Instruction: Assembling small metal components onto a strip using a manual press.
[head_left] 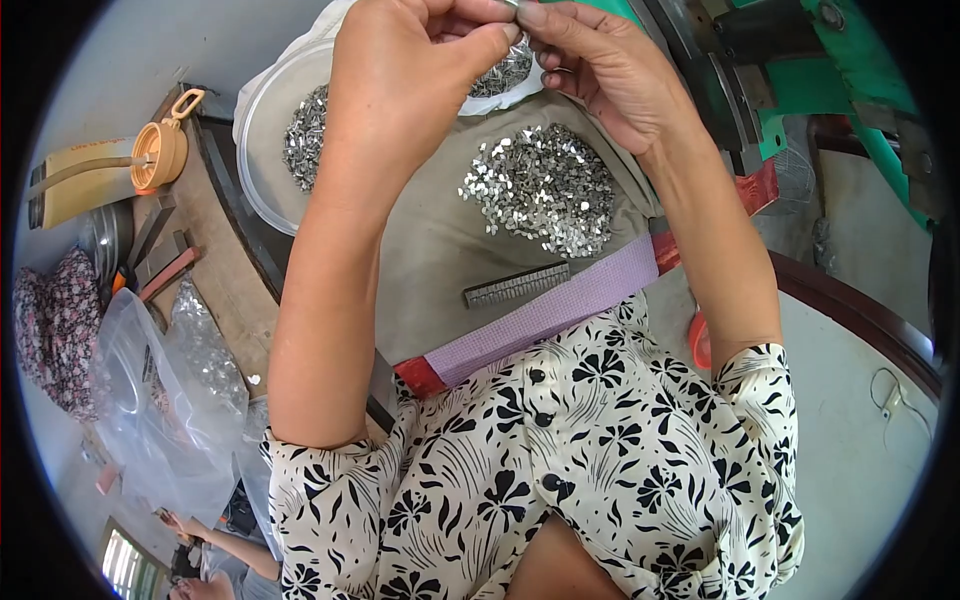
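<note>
At the top edge, my left hand (pixel 400 80) and my right hand (pixel 610 75) meet with fingertips pinched close together. Between them is something small, partly cut off by the frame, too small to name. Below the hands, a heap of small shiny metal pieces (pixel 550 190) lies on a grey-brown cloth (pixel 425 255). A white-edged bag (pixel 505 102) with more metal pieces sits just behind my fingers, partly hidden. Left of my left forearm is a round tray with a pale rim (pixel 246 182), holding metal pieces (pixel 305 140). A dark ridged metal strip (pixel 517 284) rests nearer my body.
A purple woven band (pixel 560 310) edges the cloth before me. Green machinery (pixel 850 60) stands at the right. On the left are an orange-capped container (pixel 160 155), a wooden board (pixel 235 270) and clear plastic bags (pixel 170 430). Another person's arm (pixel 235 550) shows at lower left.
</note>
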